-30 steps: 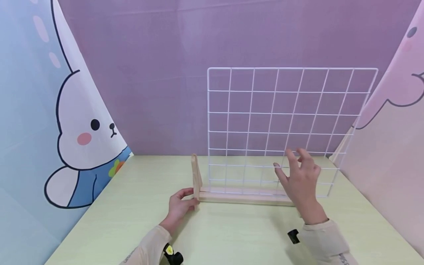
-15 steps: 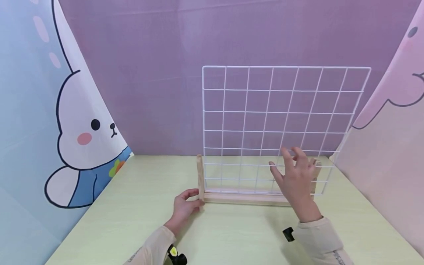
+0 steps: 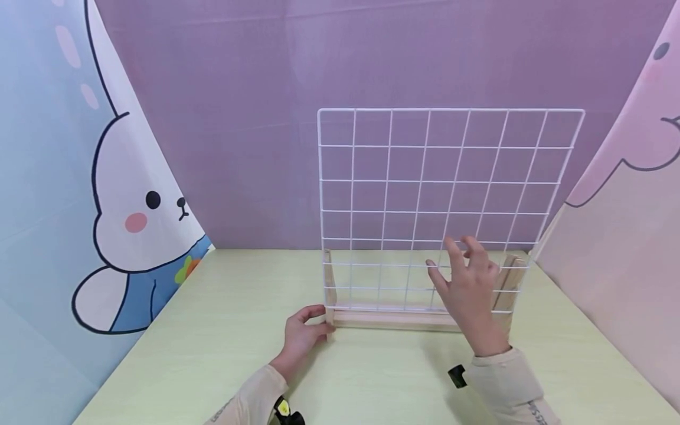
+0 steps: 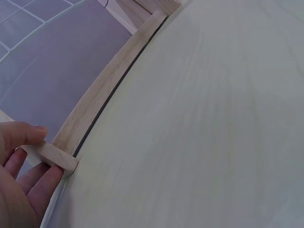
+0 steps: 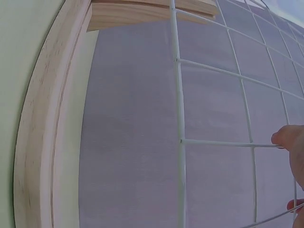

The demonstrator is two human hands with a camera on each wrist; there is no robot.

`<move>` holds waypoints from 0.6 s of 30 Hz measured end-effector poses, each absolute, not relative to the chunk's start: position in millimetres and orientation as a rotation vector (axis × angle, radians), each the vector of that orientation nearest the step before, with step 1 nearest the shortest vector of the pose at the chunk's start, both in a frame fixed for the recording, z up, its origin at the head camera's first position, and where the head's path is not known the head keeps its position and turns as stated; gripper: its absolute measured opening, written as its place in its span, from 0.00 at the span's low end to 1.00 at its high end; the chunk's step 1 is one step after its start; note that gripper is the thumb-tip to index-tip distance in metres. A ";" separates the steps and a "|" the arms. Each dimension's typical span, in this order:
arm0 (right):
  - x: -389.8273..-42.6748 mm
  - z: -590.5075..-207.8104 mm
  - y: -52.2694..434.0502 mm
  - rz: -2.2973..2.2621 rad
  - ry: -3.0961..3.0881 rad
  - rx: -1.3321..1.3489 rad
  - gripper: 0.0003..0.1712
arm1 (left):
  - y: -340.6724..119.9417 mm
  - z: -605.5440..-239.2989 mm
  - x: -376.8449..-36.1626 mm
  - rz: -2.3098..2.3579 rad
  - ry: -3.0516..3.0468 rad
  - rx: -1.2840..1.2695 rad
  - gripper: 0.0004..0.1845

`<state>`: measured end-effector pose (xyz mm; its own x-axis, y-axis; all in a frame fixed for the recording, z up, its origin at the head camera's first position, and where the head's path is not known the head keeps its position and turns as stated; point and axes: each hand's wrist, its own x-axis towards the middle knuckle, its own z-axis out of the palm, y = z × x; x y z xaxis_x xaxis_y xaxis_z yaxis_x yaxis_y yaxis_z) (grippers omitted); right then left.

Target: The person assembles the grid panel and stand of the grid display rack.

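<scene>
On the pale green table [image 3: 212, 354] stood a white wire grid [image 3: 441, 195] in its wooden base [image 3: 393, 319]. The left hand [image 3: 303, 333] pinched the base's corner; the right hand [image 3: 467, 289] touched the wires, fingers relaxed. Light, stiff, probably tippy: best held low.

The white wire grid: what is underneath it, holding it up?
The white wire grid stands upright on a wooden base with wooden end pieces, resting on the pale green table. The right hand covers part of the base; how the grid seats can't be seen.
</scene>
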<state>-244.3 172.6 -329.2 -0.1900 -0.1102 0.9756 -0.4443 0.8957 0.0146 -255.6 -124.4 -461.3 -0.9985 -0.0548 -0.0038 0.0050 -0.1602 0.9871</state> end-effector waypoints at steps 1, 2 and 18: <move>-244.3 -329.7 172.5 0.318 -1.755 0.423 0.27 | -123.7 -460.6 -254.6 -2.364 -2.011 0.064 0.27; -244.3 -330.2 172.5 0.320 -1.757 0.423 0.27 | -123.0 -460.4 -254.1 -2.365 -2.011 0.062 0.27; -249.1 -332.6 172.5 0.387 -1.774 0.414 0.26 | -120.1 -464.3 -254.0 -2.335 -2.018 0.022 0.26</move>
